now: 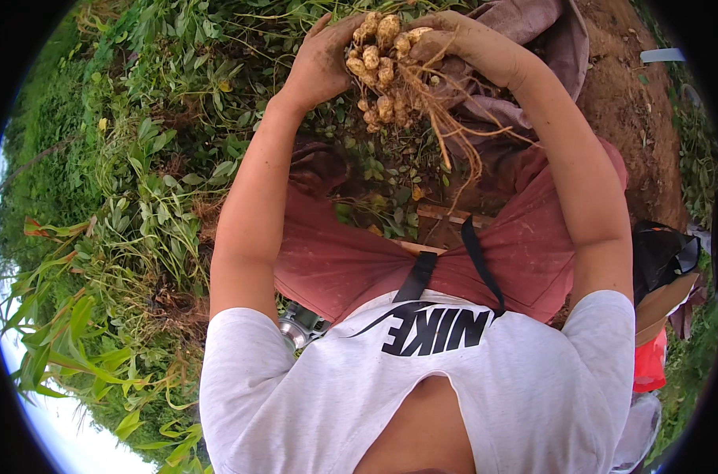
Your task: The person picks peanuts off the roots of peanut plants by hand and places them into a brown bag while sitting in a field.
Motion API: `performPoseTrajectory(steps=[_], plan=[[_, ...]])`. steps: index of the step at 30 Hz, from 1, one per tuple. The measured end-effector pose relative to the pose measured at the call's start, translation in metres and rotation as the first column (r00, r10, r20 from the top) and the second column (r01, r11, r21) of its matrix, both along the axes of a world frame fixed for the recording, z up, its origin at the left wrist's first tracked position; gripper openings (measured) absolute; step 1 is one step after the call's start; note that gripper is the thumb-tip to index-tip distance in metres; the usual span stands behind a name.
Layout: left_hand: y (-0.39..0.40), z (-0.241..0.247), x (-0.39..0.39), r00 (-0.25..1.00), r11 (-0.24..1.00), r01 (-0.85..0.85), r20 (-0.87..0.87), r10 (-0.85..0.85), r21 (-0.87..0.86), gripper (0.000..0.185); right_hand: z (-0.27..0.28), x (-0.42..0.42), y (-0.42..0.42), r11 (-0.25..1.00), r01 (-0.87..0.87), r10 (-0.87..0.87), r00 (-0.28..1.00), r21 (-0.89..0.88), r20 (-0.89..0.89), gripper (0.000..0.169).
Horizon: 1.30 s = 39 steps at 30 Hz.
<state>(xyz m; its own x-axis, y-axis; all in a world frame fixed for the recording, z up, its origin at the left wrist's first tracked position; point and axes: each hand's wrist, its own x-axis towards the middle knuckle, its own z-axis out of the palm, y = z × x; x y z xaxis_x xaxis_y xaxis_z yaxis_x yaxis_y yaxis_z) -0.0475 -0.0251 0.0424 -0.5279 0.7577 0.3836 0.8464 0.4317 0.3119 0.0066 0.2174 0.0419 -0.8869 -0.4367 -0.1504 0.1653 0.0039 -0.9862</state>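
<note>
A cluster of peanut pods (378,68) with soil on them hangs between my hands at the top of the head view. The thin brown roots (453,127) of the plant trail down to the right. My left hand (329,59) cups the left side of the cluster, thumb raised. At the upper right, the fingers of my right hand (459,44) close around pods and the root base. Both hands are soiled. Below the cluster, leafy ground shows between my knees.
Pulled peanut plants (175,148) lie in a heap on the left. A brownish-purple cloth or sack (557,35) rests at the upper right, beside bare soil (649,136). A black bag (661,255) stands at the right, and a metal-necked flask (299,326) is by my left hip.
</note>
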Motion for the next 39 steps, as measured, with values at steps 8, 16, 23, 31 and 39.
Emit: performPoseTrajectory(steps=[8, 16, 23, 31, 39], plan=[[-0.024, -0.001, -0.027, 0.945, 0.945, -0.327, -0.043, 0.325, -0.025, 0.023, 0.013, -0.030, 0.014, 0.839, 0.443, -0.426, 0.896, -0.317, 0.124, 0.040], [-0.024, 0.039, -0.012, 0.354, 0.414, -0.831, 0.927, -0.122, 0.372, 0.015, -0.040, -0.008, -0.043, 0.910, 0.318, -0.220, 0.914, 0.266, -0.341, 0.062], [-0.037, 0.027, -0.005, 0.150, 0.426, -0.861, 0.939, -0.309, 0.277, 0.025, -0.050, 0.022, -0.093, 0.983, 0.108, -0.122, 0.989, 0.150, 0.084, 0.042], [-0.030, -0.014, -0.012, -0.080, 0.345, -0.938, 0.993, -0.089, -0.045, 0.018, -0.063, 0.042, -0.103, 0.960, 0.004, -0.008, 1.000, 0.279, 0.014, 0.030], [-0.011, -0.007, 0.001, 0.009, 0.470, -0.878, 0.983, -0.182, 0.095, 0.048, -0.050, 0.041, -0.089, 0.685, 0.215, 0.002, 0.955, 0.696, -0.297, 0.025]])
